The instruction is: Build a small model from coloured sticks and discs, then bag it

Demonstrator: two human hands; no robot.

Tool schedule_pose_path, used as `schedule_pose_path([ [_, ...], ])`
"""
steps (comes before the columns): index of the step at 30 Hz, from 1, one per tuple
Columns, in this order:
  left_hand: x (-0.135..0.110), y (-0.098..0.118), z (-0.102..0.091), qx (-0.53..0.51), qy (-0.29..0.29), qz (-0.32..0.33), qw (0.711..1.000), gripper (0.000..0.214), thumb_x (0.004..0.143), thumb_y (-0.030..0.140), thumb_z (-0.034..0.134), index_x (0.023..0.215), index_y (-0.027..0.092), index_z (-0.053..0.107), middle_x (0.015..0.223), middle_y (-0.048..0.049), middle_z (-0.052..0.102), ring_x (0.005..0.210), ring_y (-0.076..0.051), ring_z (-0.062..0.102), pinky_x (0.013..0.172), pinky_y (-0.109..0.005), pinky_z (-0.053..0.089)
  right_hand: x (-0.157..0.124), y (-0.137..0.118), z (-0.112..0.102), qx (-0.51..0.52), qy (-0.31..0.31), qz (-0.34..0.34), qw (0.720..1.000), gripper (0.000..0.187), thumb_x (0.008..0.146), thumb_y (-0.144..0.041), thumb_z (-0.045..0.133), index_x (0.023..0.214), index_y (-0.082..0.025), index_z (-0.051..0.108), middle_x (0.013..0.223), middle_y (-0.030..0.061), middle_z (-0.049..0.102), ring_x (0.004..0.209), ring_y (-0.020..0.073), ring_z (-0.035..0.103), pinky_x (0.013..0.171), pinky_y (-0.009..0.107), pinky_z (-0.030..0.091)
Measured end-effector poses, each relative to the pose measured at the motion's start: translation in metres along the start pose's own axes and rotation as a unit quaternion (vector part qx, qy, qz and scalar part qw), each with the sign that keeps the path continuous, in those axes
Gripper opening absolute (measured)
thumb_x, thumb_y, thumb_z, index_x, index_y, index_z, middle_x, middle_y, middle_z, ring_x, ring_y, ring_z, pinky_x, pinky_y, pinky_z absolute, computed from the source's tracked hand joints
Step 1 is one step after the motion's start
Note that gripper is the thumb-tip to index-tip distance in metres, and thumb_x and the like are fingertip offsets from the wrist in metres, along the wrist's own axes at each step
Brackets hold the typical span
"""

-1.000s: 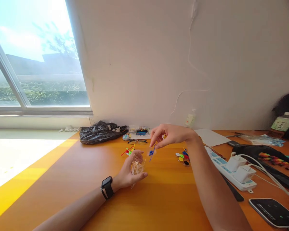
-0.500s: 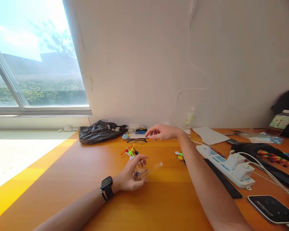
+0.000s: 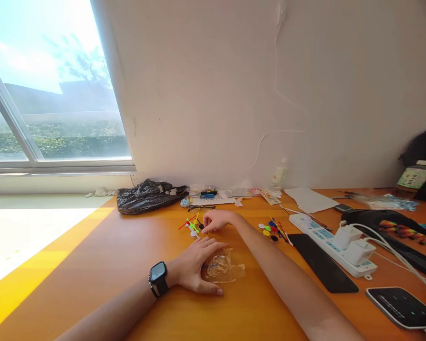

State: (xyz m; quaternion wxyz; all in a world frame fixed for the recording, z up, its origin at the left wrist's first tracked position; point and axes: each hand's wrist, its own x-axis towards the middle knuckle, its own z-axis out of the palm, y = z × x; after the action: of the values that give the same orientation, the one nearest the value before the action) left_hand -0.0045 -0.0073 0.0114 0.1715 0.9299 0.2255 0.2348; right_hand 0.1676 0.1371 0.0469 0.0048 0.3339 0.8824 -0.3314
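My left hand (image 3: 199, 267) has its fingers spread around a crumpled clear plastic bag (image 3: 220, 269) lying on the table. Thumb and fingers rest along the bag's left side, and part of it is hidden under the palm. My right hand (image 3: 216, 221) reaches across to a pile of small coloured plastic pieces (image 3: 190, 226), red, green, yellow and white, some thin and arrow-like. Its fingers are bent down together beside a small black round piece (image 3: 200, 227); whatever is between the fingertips cannot be made out.
Right of my right forearm lies another group of round coloured pieces (image 3: 266, 232) with thin sticks. A black phone (image 3: 323, 263) and a white power strip (image 3: 335, 246) with chargers lie beyond. Eyeglasses (image 3: 202, 208) and a black plastic bag (image 3: 147, 196) sit toward the wall.
My right hand has come down and toward me from above the table's back to the coloured pieces. The clear bag now lies on the table, and my left hand has lowered and spread beside it.
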Motion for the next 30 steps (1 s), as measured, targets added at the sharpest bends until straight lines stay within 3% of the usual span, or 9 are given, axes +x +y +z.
schedule_pose_path([
  [3, 0.000, 0.002, 0.000, 0.018, 0.005, -0.001, 1.000, 0.094, 0.068, 0.063, 0.080, 0.146, 0.024, 0.045, 0.129, -0.0131, 0.061, 0.111, -0.034, 0.057, 0.105, -0.047, 0.042, 0.000, 0.006, -0.001, -0.005, -0.005, 0.040, 0.999, 0.026, 0.070, -0.040, 0.081, 0.074, -0.016, 0.071, 0.068, 0.0005, 0.068, 0.067, 0.0164, 0.062, 0.058, 0.023, 0.044],
  [9, 0.000, 0.005, 0.001, 0.030, -0.003, 0.009, 1.000, 0.088, 0.071, 0.063, 0.077, 0.143, 0.023, 0.047, 0.122, -0.0124, 0.063, 0.104, -0.032, 0.060, 0.096, -0.043, 0.046, -0.013, 0.028, -0.021, 0.004, 0.030, 0.085, 0.996, 0.020, 0.073, -0.035, 0.073, 0.076, -0.016, 0.070, 0.072, 0.0044, 0.072, 0.068, 0.0174, 0.066, 0.057, 0.023, 0.045],
  [18, 0.001, 0.008, 0.000, 0.038, -0.009, 0.024, 0.999, 0.087, 0.072, 0.061, 0.076, 0.145, 0.023, 0.046, 0.123, -0.0131, 0.064, 0.104, -0.032, 0.062, 0.096, -0.042, 0.046, -0.055, 0.039, -0.062, 0.031, 0.147, 0.066, 0.986, 0.018, 0.079, -0.033, 0.068, 0.083, -0.016, 0.069, 0.075, 0.0059, 0.071, 0.069, 0.0171, 0.063, 0.060, 0.024, 0.046],
  [23, 0.000, 0.008, -0.003, 0.055, -0.010, 0.013, 0.998, 0.086, 0.075, 0.063, 0.073, 0.147, 0.023, 0.046, 0.119, -0.0129, 0.065, 0.101, -0.032, 0.063, 0.094, -0.042, 0.048, -0.078, 0.032, -0.082, 0.027, 0.196, 0.041, 0.979, 0.024, 0.079, -0.038, 0.069, 0.091, -0.017, 0.073, 0.084, 0.0057, 0.072, 0.073, 0.0179, 0.062, 0.061, 0.024, 0.044],
  [30, -0.004, 0.003, -0.001, 0.042, 0.026, -0.024, 0.998, 0.085, 0.075, 0.058, 0.076, 0.147, 0.023, 0.046, 0.123, -0.0142, 0.063, 0.107, -0.034, 0.060, 0.101, -0.048, 0.045, -0.107, -0.001, -0.092, 0.013, 0.232, -0.012, 0.973, 0.029, 0.081, -0.040, 0.069, 0.093, -0.016, 0.080, 0.086, 0.0059, 0.075, 0.076, 0.0189, 0.063, 0.065, 0.026, 0.046],
])
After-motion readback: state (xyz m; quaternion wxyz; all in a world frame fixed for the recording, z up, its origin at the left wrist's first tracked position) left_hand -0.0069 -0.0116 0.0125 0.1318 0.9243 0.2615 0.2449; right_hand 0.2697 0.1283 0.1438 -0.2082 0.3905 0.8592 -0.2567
